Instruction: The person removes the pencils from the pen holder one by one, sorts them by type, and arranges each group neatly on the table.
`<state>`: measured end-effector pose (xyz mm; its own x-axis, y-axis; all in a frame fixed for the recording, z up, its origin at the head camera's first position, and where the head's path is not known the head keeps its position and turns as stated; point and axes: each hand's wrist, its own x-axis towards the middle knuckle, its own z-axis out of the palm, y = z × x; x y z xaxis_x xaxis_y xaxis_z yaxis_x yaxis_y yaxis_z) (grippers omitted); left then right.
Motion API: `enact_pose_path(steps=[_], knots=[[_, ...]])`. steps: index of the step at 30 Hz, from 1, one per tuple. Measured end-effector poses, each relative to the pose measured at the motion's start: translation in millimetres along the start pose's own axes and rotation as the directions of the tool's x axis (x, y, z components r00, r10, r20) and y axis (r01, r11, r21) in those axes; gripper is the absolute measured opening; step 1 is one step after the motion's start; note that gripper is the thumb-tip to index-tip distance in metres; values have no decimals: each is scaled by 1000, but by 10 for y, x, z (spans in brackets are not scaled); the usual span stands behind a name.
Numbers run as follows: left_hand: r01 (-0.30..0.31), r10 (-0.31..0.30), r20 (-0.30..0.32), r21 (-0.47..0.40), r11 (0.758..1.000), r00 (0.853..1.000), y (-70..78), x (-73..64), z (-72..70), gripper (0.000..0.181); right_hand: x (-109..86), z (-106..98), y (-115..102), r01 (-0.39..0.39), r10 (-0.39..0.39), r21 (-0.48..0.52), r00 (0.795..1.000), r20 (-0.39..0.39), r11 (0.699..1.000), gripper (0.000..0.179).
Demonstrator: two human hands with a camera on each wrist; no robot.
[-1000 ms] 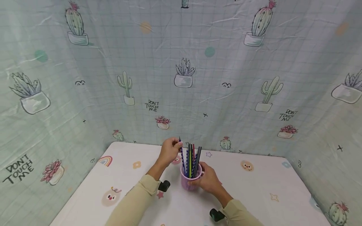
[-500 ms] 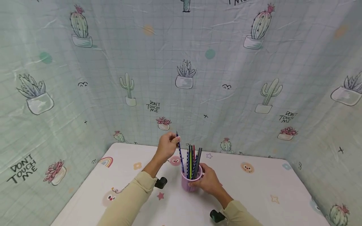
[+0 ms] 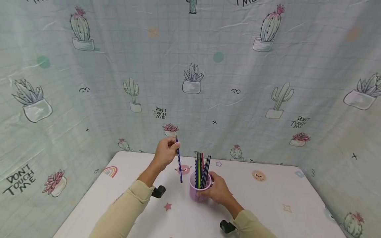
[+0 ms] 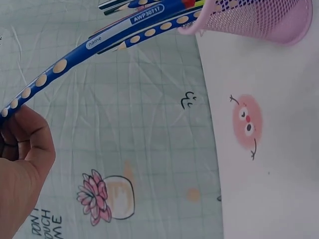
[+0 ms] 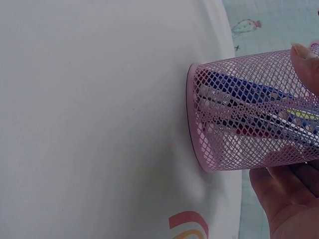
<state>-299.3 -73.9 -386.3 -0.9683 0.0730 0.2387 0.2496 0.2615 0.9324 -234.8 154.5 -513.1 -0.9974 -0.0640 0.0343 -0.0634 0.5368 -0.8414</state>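
My left hand (image 3: 165, 152) pinches a blue pencil (image 3: 180, 165) near its top, with light oval spots along the shaft. It hangs nearly upright, left of a pink mesh pencil cup (image 3: 194, 195) and apart from it. In the left wrist view the pencil (image 4: 112, 42) shows a "name" label on its side. My right hand (image 3: 218, 189) grips the cup at its right side, thumb across the front. Several pencils (image 3: 199, 170) stand in the cup, blue spotted, green, red and dark ones. Through the mesh in the right wrist view, their lower ends show inside the cup (image 5: 239, 112).
The white table (image 3: 262, 205) carries printed cartoon faces, stars and a rainbow. A cactus-print cloth (image 3: 238, 122) stands upright behind it and along both sides. A dark wrist camera (image 3: 158, 191) sits by the left cuff, another dark camera (image 3: 227, 226) by the right cuff.
My left hand has drawn the blue pencil up out of the cup and moved left with it. My right hand has kept its hold on the cup.
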Motion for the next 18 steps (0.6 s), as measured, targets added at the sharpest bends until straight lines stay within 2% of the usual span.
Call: enact_pose_path(steps=[8,15,18], knots=[[26,-28,50,42,999,998,-98,-87,-182,12,20,-3,5,54,-53,3,999,-6,999,90],[81,-83,55,35,996,995,-239,-176,-335,11,25,10,11,26,-26,1,1000,18,1000,94],[88,-90,69,32,996,994,-267,-183,-382,12,22,-14,-4,40,-40,-4,999,5,999,92]])
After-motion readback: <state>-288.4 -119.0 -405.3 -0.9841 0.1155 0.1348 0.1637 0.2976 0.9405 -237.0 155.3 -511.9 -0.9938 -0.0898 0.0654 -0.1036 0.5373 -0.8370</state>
